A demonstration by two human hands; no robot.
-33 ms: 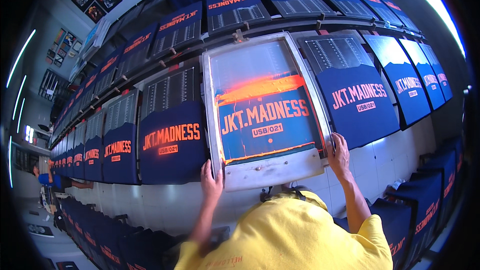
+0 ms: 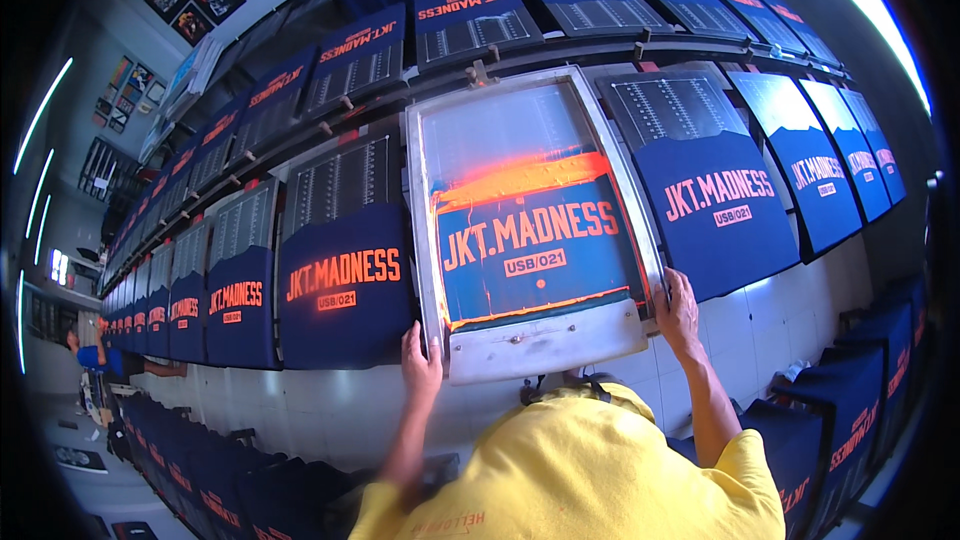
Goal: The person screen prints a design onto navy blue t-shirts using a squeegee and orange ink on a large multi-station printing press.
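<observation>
A metal-framed printing screen (image 2: 548,348) lies over a dark blue fabric panel in the middle of the view. Through its mesh shows a light orange print, and a thick band of bright orange ink (image 2: 520,178) crosses above the lettering. My left hand (image 2: 421,360) holds the frame at its near left corner, fingers along the outer side. On the opposite side my right hand (image 2: 677,312) grips the right rail near the bottom, its fingers bent against the metal. Parts of the fingers are hard to make out on both hands.
Printed blue panels on boards flank the screen: an orange-lettered one (image 2: 343,280) left, a paler one (image 2: 715,205) right. A second row of boards (image 2: 475,20) stands beyond a rail. More printed panels (image 2: 850,410) are behind. Another person (image 2: 90,356) in blue stands far left.
</observation>
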